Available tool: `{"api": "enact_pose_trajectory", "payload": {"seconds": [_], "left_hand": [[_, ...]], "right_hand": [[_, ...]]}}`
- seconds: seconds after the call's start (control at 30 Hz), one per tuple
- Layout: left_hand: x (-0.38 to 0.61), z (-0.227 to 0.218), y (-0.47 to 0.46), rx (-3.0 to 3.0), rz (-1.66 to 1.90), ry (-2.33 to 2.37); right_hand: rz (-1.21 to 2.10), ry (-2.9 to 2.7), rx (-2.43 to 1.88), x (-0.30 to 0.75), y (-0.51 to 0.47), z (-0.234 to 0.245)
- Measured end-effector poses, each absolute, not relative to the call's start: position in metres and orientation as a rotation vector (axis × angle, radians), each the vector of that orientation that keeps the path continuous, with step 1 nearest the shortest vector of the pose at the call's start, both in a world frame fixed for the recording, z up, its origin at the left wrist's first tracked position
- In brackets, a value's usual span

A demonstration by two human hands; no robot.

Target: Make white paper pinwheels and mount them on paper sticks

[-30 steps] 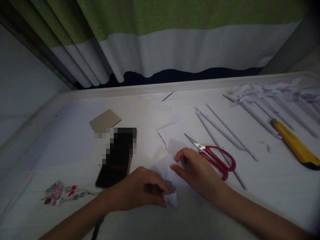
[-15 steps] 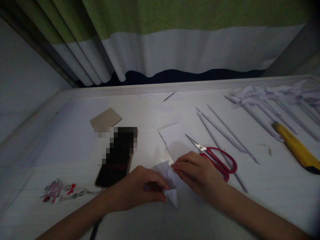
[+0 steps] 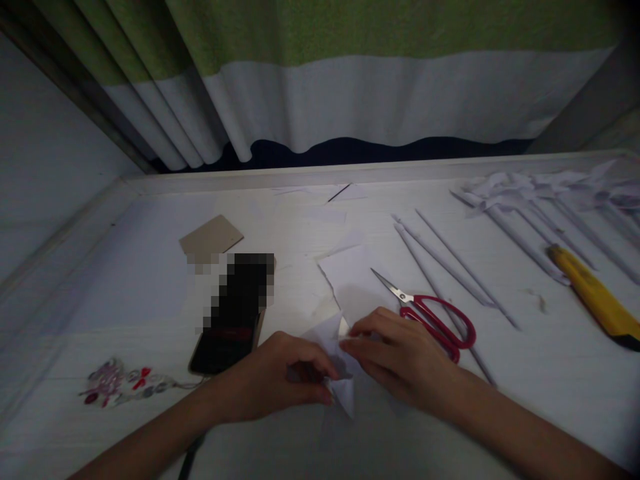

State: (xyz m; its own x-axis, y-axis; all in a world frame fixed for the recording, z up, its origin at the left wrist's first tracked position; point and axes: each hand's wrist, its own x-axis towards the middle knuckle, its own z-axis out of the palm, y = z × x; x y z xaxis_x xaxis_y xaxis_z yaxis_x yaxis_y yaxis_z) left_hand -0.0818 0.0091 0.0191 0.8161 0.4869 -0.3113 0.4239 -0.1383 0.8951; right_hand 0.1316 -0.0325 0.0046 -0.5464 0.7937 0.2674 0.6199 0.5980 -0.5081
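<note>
A small folded piece of white paper (image 3: 344,395) is pinched between the thumb and fingers of my left hand (image 3: 280,380). On its other side, my right hand (image 3: 400,347) has its thumb and fingertips closed on the upper right part of the same paper. Past my right hand lie scissors (image 3: 435,320) with red handles, blades slightly apart and pointing away to the left. A torn-edged white sheet (image 3: 355,273) rests flat just beyond my hands. Left of them is a dark phone (image 3: 233,320), partly pixelated, with a beaded charm (image 3: 125,383) on a cord.
Several rolled paper sticks (image 3: 445,260) lie right of centre. Paper pinwheel-like shapes on sticks (image 3: 530,193) fill the back right, beside a yellow utility knife (image 3: 595,293). A brown card (image 3: 213,239) lies at the back left. A raised ledge (image 3: 320,175) and curtain (image 3: 350,93) bound the far side.
My right fingertips have shifted slightly down along the paper, and its raised corner now shows more upright between my hands. My left hand stays nearly still.
</note>
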Motion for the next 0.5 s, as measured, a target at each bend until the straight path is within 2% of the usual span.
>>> {"api": "enact_pose_trajectory", "payload": {"seconds": [0.5], "left_hand": [[-0.084,0.020,0.012,1.785,0.087,0.743]], "right_hand": [[0.743,-2.443,-0.944,0.133,-0.030,0.019]]}}
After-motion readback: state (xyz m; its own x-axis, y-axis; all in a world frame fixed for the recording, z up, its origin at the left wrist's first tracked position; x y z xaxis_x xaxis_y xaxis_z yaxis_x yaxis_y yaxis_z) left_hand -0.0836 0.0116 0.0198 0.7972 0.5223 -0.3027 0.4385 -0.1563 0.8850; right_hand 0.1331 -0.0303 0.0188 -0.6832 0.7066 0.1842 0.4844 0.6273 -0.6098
